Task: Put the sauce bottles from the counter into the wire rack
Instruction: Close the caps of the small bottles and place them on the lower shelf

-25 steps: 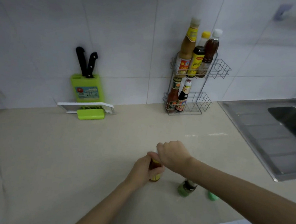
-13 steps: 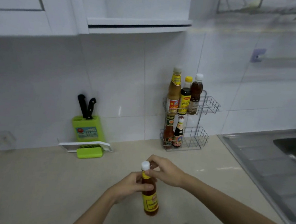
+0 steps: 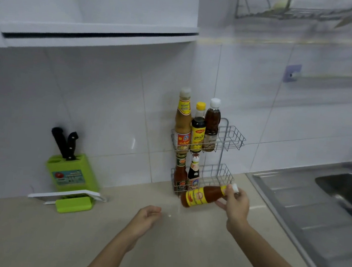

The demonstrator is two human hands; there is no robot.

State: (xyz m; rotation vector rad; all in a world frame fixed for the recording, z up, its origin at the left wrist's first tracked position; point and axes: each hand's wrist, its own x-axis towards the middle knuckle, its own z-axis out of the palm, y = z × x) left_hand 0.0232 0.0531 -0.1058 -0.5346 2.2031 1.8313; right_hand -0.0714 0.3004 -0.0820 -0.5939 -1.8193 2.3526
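A two-tier wire rack (image 3: 231, 138) stands against the tiled wall. Its upper tier holds three bottles (image 3: 197, 133), its lower tier two bottles (image 3: 187, 175), all at the left. My right hand (image 3: 234, 203) grips a red sauce bottle (image 3: 202, 196) with a yellow label near its white cap. The bottle lies tilted almost sideways, just in front of the lower tier's right part. My left hand (image 3: 146, 217) hovers over the counter, left of the bottle, fingers loosely curled and holding nothing.
A green knife block (image 3: 71, 171) with two black-handled knives stands at the left by the wall, a white and green tool (image 3: 72, 200) in front of it. A steel sink (image 3: 322, 210) fills the right. A cabinet hangs above.
The bottle left my left hand and moved right and forward toward the rack, tipping from upright to nearly sideways. The view rose, and the small bottles on the counter dropped out of sight.
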